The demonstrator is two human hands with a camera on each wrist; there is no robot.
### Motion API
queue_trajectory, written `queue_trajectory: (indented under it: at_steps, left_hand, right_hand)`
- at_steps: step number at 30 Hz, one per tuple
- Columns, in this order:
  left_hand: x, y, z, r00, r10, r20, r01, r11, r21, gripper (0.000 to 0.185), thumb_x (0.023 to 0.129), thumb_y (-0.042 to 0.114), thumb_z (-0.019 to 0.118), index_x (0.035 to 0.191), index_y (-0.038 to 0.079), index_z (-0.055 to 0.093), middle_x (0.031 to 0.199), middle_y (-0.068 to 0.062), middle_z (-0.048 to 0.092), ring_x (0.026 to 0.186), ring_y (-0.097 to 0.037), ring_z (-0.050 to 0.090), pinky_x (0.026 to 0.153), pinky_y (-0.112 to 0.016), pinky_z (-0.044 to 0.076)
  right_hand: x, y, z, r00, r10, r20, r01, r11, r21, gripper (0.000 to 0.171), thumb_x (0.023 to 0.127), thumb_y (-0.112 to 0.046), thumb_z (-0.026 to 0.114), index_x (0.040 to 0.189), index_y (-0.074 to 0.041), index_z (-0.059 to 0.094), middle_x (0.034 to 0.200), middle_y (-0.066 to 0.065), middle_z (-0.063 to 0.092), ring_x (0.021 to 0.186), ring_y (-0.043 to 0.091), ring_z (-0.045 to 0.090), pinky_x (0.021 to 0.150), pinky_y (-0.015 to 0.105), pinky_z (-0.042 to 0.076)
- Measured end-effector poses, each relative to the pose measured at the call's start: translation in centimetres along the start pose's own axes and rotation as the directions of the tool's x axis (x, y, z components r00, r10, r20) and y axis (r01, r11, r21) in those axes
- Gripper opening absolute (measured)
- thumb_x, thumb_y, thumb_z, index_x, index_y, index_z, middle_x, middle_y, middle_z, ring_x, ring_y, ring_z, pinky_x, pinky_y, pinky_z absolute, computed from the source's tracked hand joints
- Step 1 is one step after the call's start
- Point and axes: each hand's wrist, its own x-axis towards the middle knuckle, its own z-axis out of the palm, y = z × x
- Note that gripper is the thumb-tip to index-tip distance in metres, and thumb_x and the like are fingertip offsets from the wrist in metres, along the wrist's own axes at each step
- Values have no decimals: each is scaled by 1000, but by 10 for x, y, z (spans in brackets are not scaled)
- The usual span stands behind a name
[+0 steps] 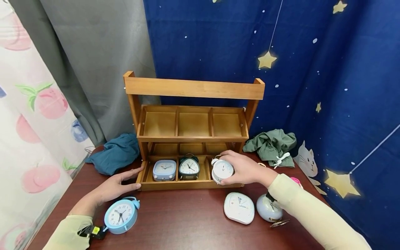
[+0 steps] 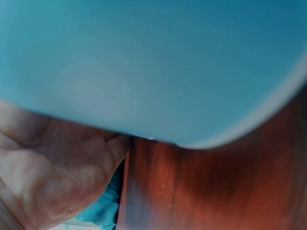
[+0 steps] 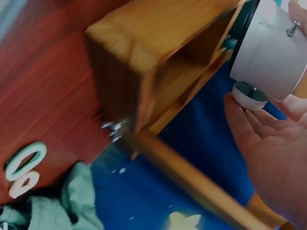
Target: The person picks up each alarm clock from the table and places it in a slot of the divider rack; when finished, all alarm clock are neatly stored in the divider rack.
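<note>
My right hand (image 1: pixel 245 168) grips a white twin-bell alarm clock (image 1: pixel 223 169) by its sides, over the right compartment of the wooden shelf's lower tray (image 1: pixel 190 185). In the right wrist view, fingertips lie against one bell of that alarm clock (image 3: pixel 271 52). My left hand (image 1: pixel 110 189) has its fingers extended and touches the tray's left end. A light blue square clock (image 1: pixel 164 170) sits in the left compartment, a dark green twin-bell clock (image 1: pixel 189 168) in the middle one. Close below my left hand stands a blue alarm clock (image 1: pixel 120 215); its blurred blue body (image 2: pixel 144 72) fills much of the left wrist view.
A white rounded clock (image 1: pixel 239 208) and a pale spherical clock (image 1: pixel 268 208) are on the table at right, partly under my right forearm. The upper tray (image 1: pixel 193 139) has three compartments. Teal cloth (image 1: pixel 115 154) lies left of the shelf, green cloth (image 1: pixel 272 146) right.
</note>
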Motion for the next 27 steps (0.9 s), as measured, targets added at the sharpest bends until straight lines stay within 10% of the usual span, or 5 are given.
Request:
queue_trajectory:
  at_steps: [27]
  left_hand:
    - [-2, 2, 0, 1000, 6, -8, -6, 1000, 5, 83, 104, 56, 75, 173, 19, 45, 173, -19, 46, 159, -49, 39, 120, -77, 37]
  right_hand:
    - [30, 44, 31, 989, 78, 128, -62, 991, -121, 90, 89, -50, 93, 156, -2, 57, 160, 18, 56, 144, 35, 58, 118, 50, 51]
